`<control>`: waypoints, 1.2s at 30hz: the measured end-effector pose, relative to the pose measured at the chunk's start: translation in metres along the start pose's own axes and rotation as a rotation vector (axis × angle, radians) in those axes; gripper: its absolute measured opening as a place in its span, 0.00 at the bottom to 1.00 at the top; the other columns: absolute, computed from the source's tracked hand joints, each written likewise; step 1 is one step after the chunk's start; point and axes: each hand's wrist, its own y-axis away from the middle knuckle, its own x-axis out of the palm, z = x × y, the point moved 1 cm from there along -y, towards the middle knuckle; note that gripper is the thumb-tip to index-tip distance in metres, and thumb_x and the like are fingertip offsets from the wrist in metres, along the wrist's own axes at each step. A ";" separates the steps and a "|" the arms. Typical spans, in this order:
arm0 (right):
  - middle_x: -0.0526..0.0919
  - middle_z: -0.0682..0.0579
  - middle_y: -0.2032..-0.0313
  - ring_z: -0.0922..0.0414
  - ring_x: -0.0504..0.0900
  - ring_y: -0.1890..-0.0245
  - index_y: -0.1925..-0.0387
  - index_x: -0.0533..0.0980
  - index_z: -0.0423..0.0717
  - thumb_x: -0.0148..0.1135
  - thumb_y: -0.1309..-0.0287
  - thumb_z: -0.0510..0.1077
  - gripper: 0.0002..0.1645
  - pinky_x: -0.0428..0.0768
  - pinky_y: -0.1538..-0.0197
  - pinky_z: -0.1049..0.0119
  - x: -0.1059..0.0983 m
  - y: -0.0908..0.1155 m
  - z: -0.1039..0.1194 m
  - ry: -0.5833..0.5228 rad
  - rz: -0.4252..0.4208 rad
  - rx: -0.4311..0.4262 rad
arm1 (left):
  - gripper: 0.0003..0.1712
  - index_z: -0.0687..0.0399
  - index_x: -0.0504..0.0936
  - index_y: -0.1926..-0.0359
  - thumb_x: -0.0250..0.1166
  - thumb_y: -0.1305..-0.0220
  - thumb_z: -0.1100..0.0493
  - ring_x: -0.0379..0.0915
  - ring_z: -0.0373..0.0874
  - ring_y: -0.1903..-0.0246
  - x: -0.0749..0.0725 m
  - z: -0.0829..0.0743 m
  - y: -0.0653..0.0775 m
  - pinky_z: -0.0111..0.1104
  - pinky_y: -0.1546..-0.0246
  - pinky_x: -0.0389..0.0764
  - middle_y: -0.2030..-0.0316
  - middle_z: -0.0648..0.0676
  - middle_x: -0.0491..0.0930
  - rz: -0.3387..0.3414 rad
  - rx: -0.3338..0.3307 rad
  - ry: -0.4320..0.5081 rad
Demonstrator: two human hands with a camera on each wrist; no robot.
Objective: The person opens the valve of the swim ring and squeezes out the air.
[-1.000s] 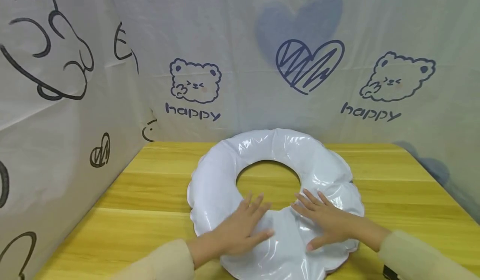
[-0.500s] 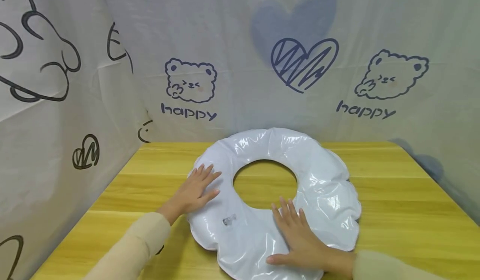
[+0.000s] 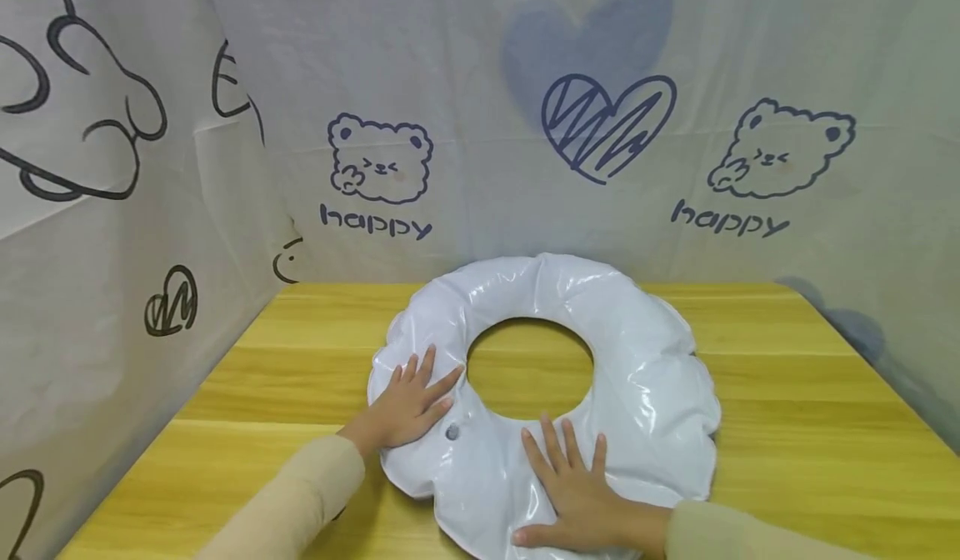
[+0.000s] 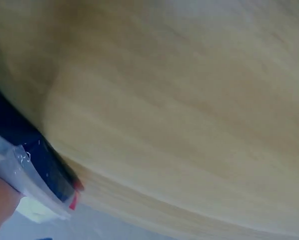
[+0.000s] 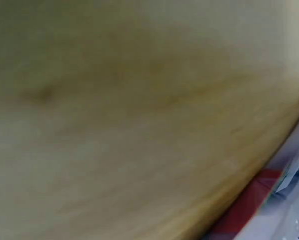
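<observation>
A white inflatable swim ring [image 3: 652, 377], glossy and wrinkled, lies flat on the wooden table. On its left side rests my left hand [image 3: 411, 406], fingers spread and straight, fingertips toward the hole. Just beside that hand's thumb is a small clear valve [image 3: 452, 432]. My right hand [image 3: 581, 502] lies on the near part of the ring, its fingers spread and pointing toward the hole. In the left wrist view, the dark blue underside of the swim ring [image 4: 44, 160] shows beside part of the hand. A red and white patch of the swim ring [image 5: 249, 210] appears in the right wrist view.
The wooden table [image 3: 795, 393] extends to both sides of the ring. Behind it hangs a pale cloth backdrop [image 3: 480, 185] with bear and heart drawings, and a second cloth side [image 3: 97, 293] stands along the left. A small dark object [image 3: 339, 514] peeks out beneath the left sleeve.
My left hand has gone from the near part to the ring's left side, then slightly inward, uncovering the valve. My right hand has shifted left and nearer to me.
</observation>
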 end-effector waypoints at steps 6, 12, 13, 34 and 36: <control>0.37 0.32 0.29 0.30 0.34 0.31 0.28 0.41 0.44 0.46 0.58 0.83 0.68 0.29 0.45 0.24 -0.004 -0.004 0.005 0.040 0.014 0.015 | 0.28 0.42 0.56 0.30 0.41 0.29 0.46 0.43 0.77 0.36 0.005 -0.006 -0.001 0.65 0.40 0.49 0.28 0.64 0.39 0.037 0.055 -0.106; 0.40 0.34 0.29 0.30 0.35 0.31 0.28 0.43 0.46 0.48 0.57 0.82 0.66 0.28 0.44 0.25 -0.005 -0.009 0.007 0.075 0.043 0.041 | 0.27 0.44 0.58 0.31 0.41 0.29 0.48 0.46 0.77 0.36 0.005 -0.013 0.002 0.65 0.40 0.51 0.29 0.64 0.46 0.065 0.040 -0.157; 0.40 0.34 0.29 0.30 0.35 0.31 0.28 0.43 0.46 0.49 0.57 0.82 0.66 0.27 0.44 0.25 -0.006 -0.009 0.007 0.086 0.052 0.046 | 0.27 0.44 0.58 0.31 0.42 0.29 0.48 0.46 0.76 0.36 0.005 -0.014 0.002 0.65 0.40 0.52 0.29 0.64 0.47 0.066 0.038 -0.163; 0.46 0.37 0.29 0.30 0.39 0.31 0.28 0.46 0.47 0.47 0.59 0.83 0.66 0.29 0.44 0.24 -0.004 -0.014 0.006 0.193 0.074 0.055 | 0.28 0.41 0.58 0.31 0.42 0.30 0.45 0.55 0.73 0.38 0.011 -0.021 0.005 0.62 0.41 0.57 0.30 0.61 0.54 0.058 -0.015 -0.319; 0.47 0.37 0.29 0.30 0.40 0.31 0.29 0.47 0.47 0.48 0.59 0.83 0.66 0.30 0.44 0.24 -0.004 -0.010 0.000 0.175 0.056 0.022 | 0.28 0.40 0.58 0.31 0.42 0.30 0.44 0.54 0.74 0.37 0.010 -0.021 0.005 0.62 0.41 0.56 0.30 0.61 0.53 0.071 -0.023 -0.287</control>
